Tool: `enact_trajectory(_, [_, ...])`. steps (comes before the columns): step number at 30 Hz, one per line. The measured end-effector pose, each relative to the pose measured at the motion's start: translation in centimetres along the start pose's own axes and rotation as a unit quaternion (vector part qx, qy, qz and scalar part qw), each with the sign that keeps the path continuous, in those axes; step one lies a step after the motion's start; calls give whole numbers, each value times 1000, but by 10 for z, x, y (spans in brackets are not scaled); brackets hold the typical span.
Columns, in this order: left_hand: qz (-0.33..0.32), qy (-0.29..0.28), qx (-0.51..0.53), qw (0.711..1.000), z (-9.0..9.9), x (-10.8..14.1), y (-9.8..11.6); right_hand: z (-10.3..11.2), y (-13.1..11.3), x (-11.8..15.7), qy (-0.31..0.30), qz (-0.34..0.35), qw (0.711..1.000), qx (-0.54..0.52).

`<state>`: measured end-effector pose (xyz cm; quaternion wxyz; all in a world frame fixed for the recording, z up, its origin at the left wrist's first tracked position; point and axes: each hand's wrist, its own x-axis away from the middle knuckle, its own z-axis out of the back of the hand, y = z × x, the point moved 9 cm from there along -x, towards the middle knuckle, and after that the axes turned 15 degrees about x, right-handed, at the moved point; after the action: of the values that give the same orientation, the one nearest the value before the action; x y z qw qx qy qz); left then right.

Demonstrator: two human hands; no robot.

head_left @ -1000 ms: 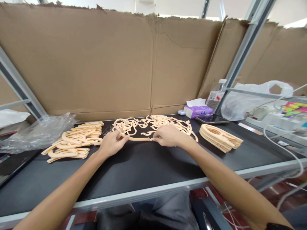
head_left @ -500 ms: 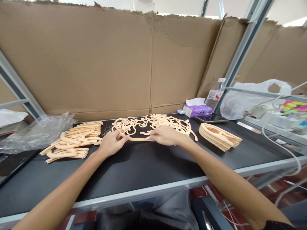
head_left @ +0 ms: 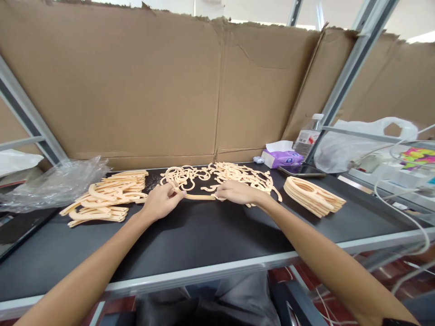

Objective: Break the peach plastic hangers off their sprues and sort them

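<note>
A cream plastic hanger [head_left: 200, 197] spans the gap between my hands, just above the black tabletop [head_left: 204, 240]. Closed fingers of my left hand [head_left: 162, 200] grip its left end, with the thumb along the near side. At the other end, the fingertips of my right hand [head_left: 236, 192] pinch it; the exact contact is partly hidden. Behind the hands lies a loose heap of cream plastic hooks [head_left: 238, 172], with more curved hooks [head_left: 186, 174] to its left. Long hanger arms [head_left: 112, 192] are piled on the left. Folded hangers [head_left: 312, 194] form a neat stack on the right.
Crumpled clear plastic [head_left: 57, 183] lies at the left. A purple tissue pack [head_left: 283, 156], a phone [head_left: 302, 170] and a bottle [head_left: 307, 138] stand at the back right. White cables [head_left: 404, 217] hang beside the right end. A cardboard wall [head_left: 136, 90] closes the back.
Both hands keep their hold on the hanger, nearly in place. My right fingers have shifted slightly at its right end. The camera view has moved a little.
</note>
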<state>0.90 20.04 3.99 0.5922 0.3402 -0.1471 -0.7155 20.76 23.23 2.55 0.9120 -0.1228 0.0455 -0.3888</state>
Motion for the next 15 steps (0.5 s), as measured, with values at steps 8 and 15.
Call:
enact_trajectory(8, [-4, -4, -13, 1000, -2, 0, -2, -3, 3, -2, -11, -8, 1000, -12])
enact_trajectory(15, [-15, -17, -17, 1000, -5, -1, 1, -1, 3, -1, -18, -10, 1000, -17])
